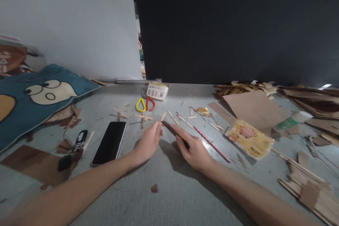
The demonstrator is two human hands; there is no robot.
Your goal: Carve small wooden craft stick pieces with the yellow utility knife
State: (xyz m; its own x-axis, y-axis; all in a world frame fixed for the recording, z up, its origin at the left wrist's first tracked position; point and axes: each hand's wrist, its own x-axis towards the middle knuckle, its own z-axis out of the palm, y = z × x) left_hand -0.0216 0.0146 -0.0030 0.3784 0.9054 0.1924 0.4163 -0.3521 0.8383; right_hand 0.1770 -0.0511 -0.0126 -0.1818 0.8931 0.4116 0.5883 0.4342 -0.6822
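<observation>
Between the closed fingers of my left hand is a thin wooden stick, its upper end sticking out. My right hand grips a dark utility knife with yellow edging. The knife's tip points up and left, close to the stick; whether it touches cannot be made out. Beyond my hands lie a crossed set of sticks, a second crossed set and several short cut sticks. A red patterned pencil rests to the right of my right hand.
Scissors with yellow and red handles lie beside a packet. On the left are a phone, keys and a blue cushion. Right are a yellow packet, a glue tube, cardboard and stacked sticks.
</observation>
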